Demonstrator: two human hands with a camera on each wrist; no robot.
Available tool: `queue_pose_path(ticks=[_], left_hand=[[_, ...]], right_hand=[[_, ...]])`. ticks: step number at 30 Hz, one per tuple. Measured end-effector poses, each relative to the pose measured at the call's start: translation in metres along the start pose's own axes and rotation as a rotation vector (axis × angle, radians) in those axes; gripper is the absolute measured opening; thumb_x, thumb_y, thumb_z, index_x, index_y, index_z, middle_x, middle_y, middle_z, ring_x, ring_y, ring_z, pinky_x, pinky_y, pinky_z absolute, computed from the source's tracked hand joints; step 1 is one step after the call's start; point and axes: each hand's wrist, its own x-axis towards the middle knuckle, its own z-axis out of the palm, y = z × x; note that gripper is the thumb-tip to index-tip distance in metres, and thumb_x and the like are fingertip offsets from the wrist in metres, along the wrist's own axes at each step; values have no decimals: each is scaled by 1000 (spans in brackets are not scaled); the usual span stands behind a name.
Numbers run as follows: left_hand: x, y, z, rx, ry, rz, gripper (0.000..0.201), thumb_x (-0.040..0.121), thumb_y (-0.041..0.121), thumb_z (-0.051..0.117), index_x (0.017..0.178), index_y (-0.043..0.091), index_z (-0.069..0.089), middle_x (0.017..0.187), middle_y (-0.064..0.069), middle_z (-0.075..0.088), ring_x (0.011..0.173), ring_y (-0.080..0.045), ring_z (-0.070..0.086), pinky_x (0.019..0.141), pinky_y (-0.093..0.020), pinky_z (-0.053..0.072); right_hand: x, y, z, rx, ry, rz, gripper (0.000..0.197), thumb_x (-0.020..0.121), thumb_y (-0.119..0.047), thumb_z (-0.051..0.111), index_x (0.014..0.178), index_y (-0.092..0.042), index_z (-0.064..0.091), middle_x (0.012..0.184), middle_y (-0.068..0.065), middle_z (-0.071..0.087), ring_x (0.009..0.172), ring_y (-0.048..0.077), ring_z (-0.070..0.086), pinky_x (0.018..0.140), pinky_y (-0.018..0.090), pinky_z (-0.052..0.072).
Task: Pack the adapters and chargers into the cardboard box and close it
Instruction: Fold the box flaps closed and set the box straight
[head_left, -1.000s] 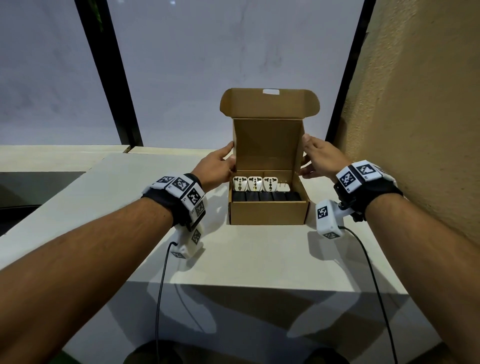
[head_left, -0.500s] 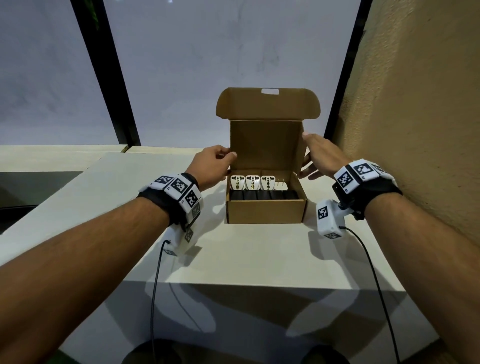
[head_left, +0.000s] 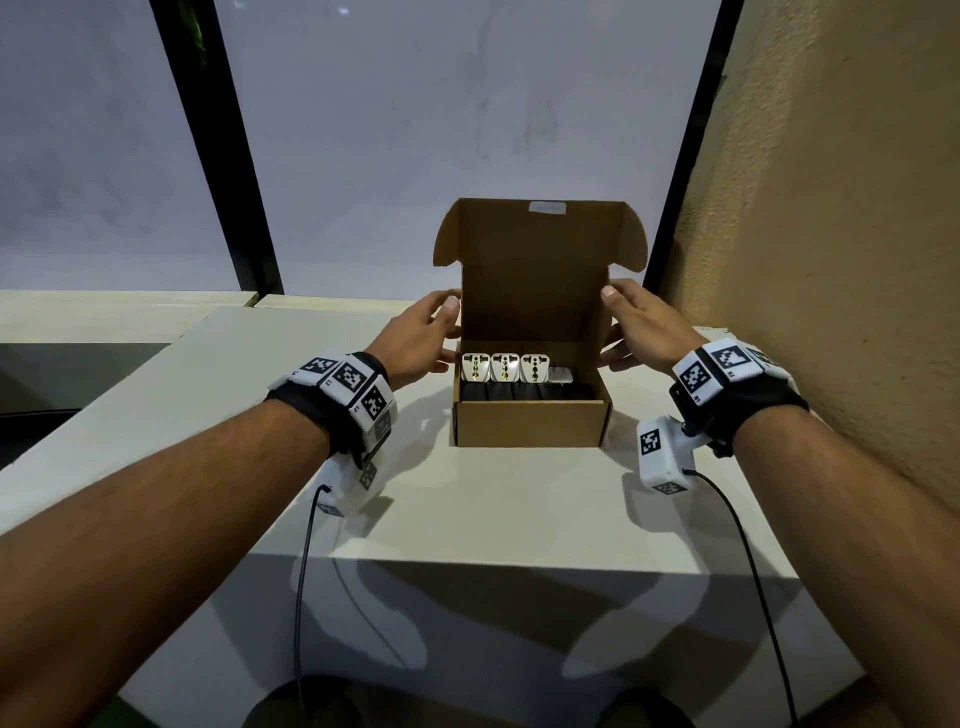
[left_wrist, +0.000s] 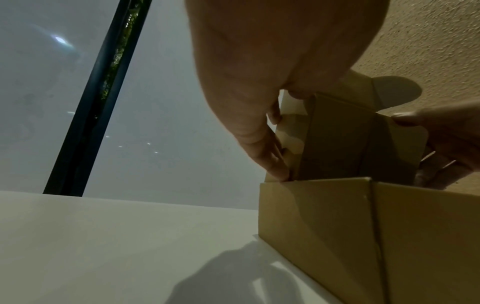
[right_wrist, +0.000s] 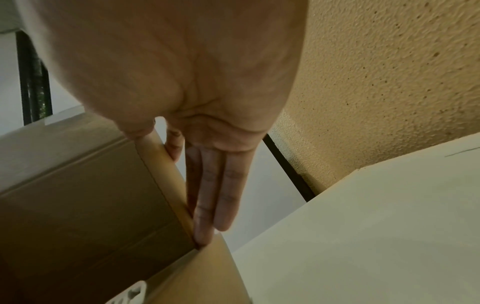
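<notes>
A pale counter (head_left: 509, 499) is standing before a large window, with a rough tan wall filling the right of the frame. The cardboard box (head_left: 530, 423) is sitting at the centre of the counter, its lid (head_left: 537, 234) standing upright. White adapters (head_left: 504, 366) are lining the back of the box, black chargers (head_left: 524, 392) lying in front of them. The left hand (head_left: 421, 338) and right hand (head_left: 644, 325) are pressing straight, released fingers against the lid's side edges, thumbs at its front.
</notes>
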Motion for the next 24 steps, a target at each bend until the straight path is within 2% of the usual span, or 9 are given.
queue_pose_path(ticks=[2,5,9,12,15,17,19,22,24], left_hand=[[-1,-2,-1,0,-7,8,43,103,41,25,142,27,37,124,-9,60,92,-22,67,82,-36,55],[-1,-5,-3,-3,16,42,38,104,33,27,138,25,42,126,-6,58,93,-21,66,75,-32,55],[1,-1,-7,-157,130,124,40,103,8,28,135,22,48,123,4,56,84,-16,64,73,-33,56],[1,2,-8,-191,117,105,40,101,1,30,128,17,54,122,0,59,79,-17,65,72,-33,57],[0,2,-10,-201,66,96,33,101,1,32,117,14,58,115,-2,59,72,-18,65,68,-30,54],[-1,0,-12,-198,42,86,28,101,6,35,114,11,60,115,-4,61,73,-20,67,67,-27,53],[-1,-3,-14,-179,14,73,28,101,6,37,115,7,62,119,-7,63,74,-19,70,64,-24,53],[-4,-9,-14,-150,-42,36,45,91,-14,32,118,6,63,121,-10,63,80,-19,72,63,-20,54],[-10,-11,-14,-116,-71,28,47,88,-18,29,108,5,65,110,-9,63,86,-24,71,67,-25,55]], right_hand=[[-3,1,-1,2,-11,-3,45,101,-44,28,142,-24,34,113,17,62,83,31,71,80,48,58],[-6,1,-1,-19,-18,-11,46,101,-44,27,143,-25,31,115,13,60,86,29,70,81,47,58],[-10,5,-3,-15,-13,-42,50,100,-47,28,145,-25,30,119,8,58,90,26,69,81,46,57],[-11,12,-4,80,34,-50,52,100,-43,36,148,-24,30,122,4,54,89,21,66,85,50,56],[-13,14,-3,89,24,-38,49,100,-36,40,146,-20,33,121,5,53,94,26,65,87,49,55],[-15,16,-3,140,4,-38,38,100,-32,45,136,-19,43,117,12,58,93,27,65,89,51,54],[-16,19,-7,154,-35,-50,23,98,-29,48,117,-17,52,107,11,64,90,28,65,91,53,53],[-20,29,-9,118,-91,-68,7,98,-23,50,95,-23,57,90,-1,65,91,27,66,91,52,50],[-24,35,-9,50,-126,-90,10,98,-16,51,97,-22,59,92,3,66,95,28,66,91,51,50]])
